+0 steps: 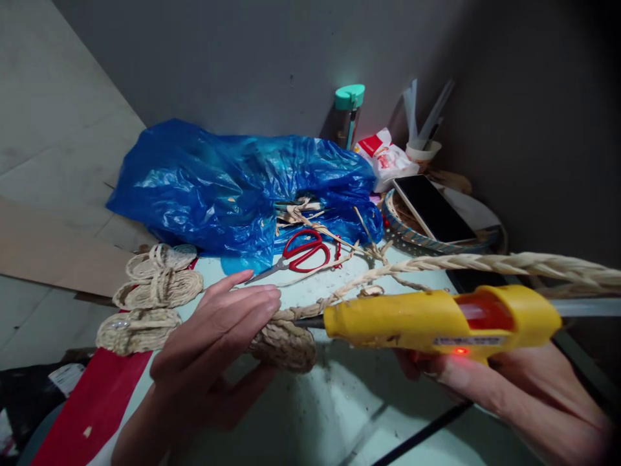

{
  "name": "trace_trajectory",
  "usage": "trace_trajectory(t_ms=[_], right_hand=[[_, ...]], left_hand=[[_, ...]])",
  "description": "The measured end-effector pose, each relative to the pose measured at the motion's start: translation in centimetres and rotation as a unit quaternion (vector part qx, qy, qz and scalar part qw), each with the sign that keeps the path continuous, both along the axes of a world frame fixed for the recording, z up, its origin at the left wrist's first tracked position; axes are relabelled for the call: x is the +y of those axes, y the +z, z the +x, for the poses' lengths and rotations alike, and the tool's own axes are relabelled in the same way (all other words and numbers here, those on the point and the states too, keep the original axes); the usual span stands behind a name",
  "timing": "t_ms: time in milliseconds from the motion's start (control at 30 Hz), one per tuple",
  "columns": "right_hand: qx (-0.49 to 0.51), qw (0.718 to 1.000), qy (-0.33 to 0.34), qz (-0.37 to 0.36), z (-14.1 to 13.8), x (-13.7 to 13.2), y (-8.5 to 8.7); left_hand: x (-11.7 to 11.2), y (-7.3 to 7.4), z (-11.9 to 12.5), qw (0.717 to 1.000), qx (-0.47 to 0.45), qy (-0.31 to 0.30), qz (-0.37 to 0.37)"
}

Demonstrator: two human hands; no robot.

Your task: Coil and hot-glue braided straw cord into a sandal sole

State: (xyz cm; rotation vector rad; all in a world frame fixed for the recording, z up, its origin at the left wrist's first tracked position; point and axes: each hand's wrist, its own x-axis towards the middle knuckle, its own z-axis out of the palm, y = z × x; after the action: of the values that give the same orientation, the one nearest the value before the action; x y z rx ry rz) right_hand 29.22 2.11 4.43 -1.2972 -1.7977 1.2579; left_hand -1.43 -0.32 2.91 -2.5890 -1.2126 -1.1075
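Observation:
My right hand [514,388] is wrapped around the handle of a yellow hot glue gun [398,317], whose red light glows. A clear glue stick [587,307] runs out of its back end. Its dark nozzle points left, touching or very near a small coiled straw piece [286,346]. My left hand [218,343] grips that woven piece, fingers over its top; part of it is hidden under the palm. From it a braided straw cord [456,262] stretches right, above the glue gun. Red-handled scissors [295,259] lie just beyond my left hand.
Several small woven straw slippers [162,289] line the table's left edge. Behind is a blue plastic bag [218,188] with loose straw. At the back right are a phone [434,207] on a round basket [407,230], a cup of glue sticks [423,154] and a teal-lidded bottle [350,97].

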Motion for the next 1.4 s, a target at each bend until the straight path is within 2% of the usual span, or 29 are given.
trace_trajectory(t_ms=[133,267,533,967,1167,1267,1400], right_hand=[[-0.005,1.000,-0.026,0.003,-0.6,0.0,0.3],[-0.006,0.999,0.016,0.038,-0.4,0.4,-0.1],[-0.012,0.997,0.009,0.072,-0.3,0.3,0.3],[-0.004,1.000,0.015,-0.003,0.0,0.1,-0.4],[-0.023,0.999,0.019,0.035,-0.1,0.0,0.0],[-0.026,0.999,0.000,0.048,-0.5,-0.1,0.5],[-0.031,0.995,-0.006,0.093,-0.7,0.0,0.8]], left_hand=[[-0.1,0.0,0.1,1.000,0.005,0.003,0.005],[-0.1,0.1,0.3,1.000,0.016,0.008,0.005],[0.1,0.3,0.5,1.000,0.015,0.006,0.004],[-0.1,-0.2,0.4,1.000,-0.001,0.006,0.005],[0.2,-0.4,0.6,1.000,-0.002,0.003,0.013],[0.1,-0.3,0.6,1.000,0.000,0.005,0.017],[0.0,-0.1,0.6,1.000,0.009,0.008,0.016]])
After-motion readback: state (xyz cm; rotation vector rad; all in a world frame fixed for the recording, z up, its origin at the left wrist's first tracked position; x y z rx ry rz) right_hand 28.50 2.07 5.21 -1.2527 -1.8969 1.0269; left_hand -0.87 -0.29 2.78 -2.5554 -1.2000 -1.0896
